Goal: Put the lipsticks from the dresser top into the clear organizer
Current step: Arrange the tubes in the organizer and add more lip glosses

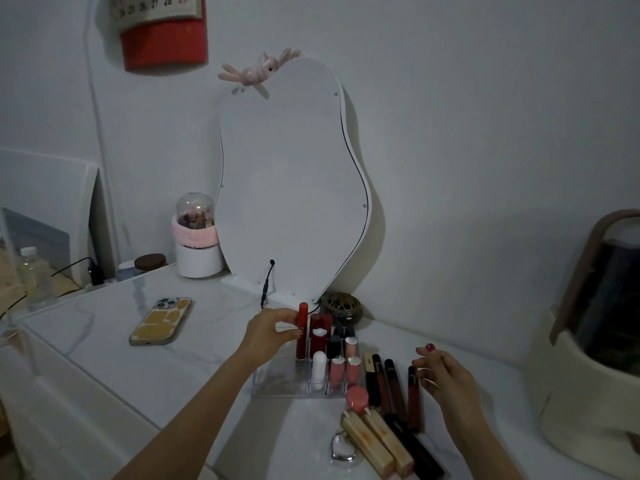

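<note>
gold-cased lipsticks (377, 445) lying loose, tall red tube (302, 336) — left-hand (268, 332) grip

wall calendar (152, 8), far left, top edge of view | readable numbers: 24, 25, 26, 27, 28 in dark print, 29 in red | row above cut off | lipstick and phone markings too small to read

A clear plastic organizer (277, 379) holds upright red, white and pink lipstick tubes (341, 370); dark lipstick tubes (394, 389) lie on the counter just beside it.
</note>
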